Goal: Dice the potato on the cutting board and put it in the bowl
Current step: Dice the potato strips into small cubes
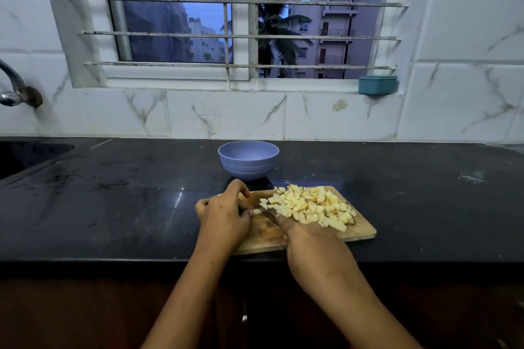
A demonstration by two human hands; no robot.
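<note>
A wooden cutting board [360, 231] lies on the black counter, with a heap of diced potato [314, 207] on its right half. My left hand [224, 214] curls over a small remaining potato piece [256, 211] at the board's left end. My right hand [314, 252] grips a knife [268, 211], index finger along the blade's back; the blade sits just right of that piece. The handle is hidden in my palm. A pale blue bowl [248, 159] stands just behind the board, nothing visible in it.
The sink [31, 156] is set into the counter at far left, with a tap [14, 88] above it. A teal box [377, 84] sits on the window sill. Tiled wall runs behind the black counter [425, 193].
</note>
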